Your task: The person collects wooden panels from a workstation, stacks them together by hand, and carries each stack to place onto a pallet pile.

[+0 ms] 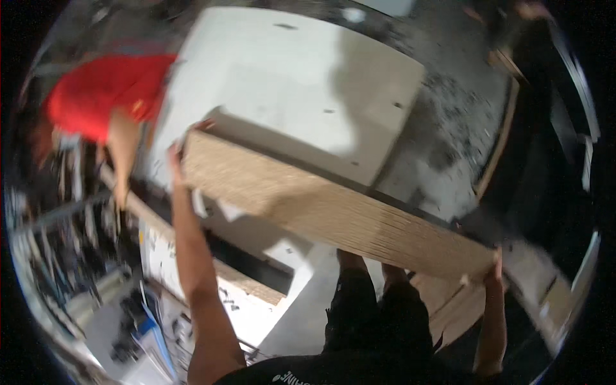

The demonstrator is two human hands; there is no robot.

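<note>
A long tan wooden board (333, 208), its face marked with fine lines along the right half, spans the view in front of my body. It slopes from upper left down to lower right. My left hand (179, 153) grips its left end, with fingertips over the upper corner. At the opposite end my right hand (495, 264) is closed on the edge, partly blurred. Beyond the board lies a large white tabletop (276, 64) with several small dark marks, and the board hides part of its near side.
A person in a red shirt (106, 93) bends at the left, an arm reaching toward a narrow wooden strip (144, 212). A black strip (256, 264) lies on a white surface below the board. Cluttered racks (70, 256) fill the left; dark debris (455, 109) covers the floor at right.
</note>
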